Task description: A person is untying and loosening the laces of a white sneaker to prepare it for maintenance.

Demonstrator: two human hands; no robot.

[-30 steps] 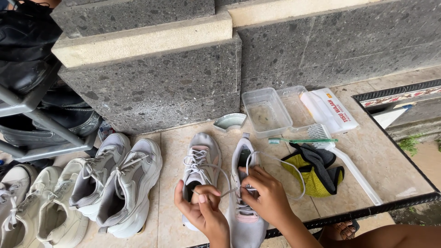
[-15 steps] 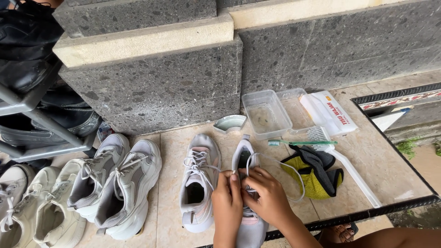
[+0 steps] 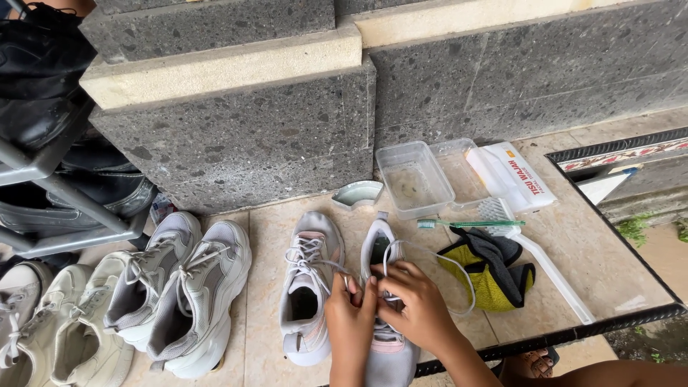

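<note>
Two grey sneakers with pink trim lie side by side on the tiled ledge. Over the right sneaker [image 3: 380, 247] both of my hands meet. My left hand [image 3: 350, 315] pinches a white shoelace [image 3: 430, 251] near the eyelets. My right hand [image 3: 412, 304] grips the same lace, which loops out to the right. The left sneaker [image 3: 307, 294] lies untouched beside my left hand, its laces loose.
A grey pair [image 3: 179, 287] and a beige pair [image 3: 54, 322] of sneakers lie to the left, below a metal shoe rack [image 3: 64, 201]. To the right: clear plastic tub [image 3: 412, 179], green toothbrush [image 3: 469, 224], white brush [image 3: 537, 251], yellow-black cloth [image 3: 491, 276], white packet [image 3: 519, 175]. Stone wall behind.
My left hand has moved right from the left sneaker to the right one, meeting my right hand on the lace. The view has shifted slightly.
</note>
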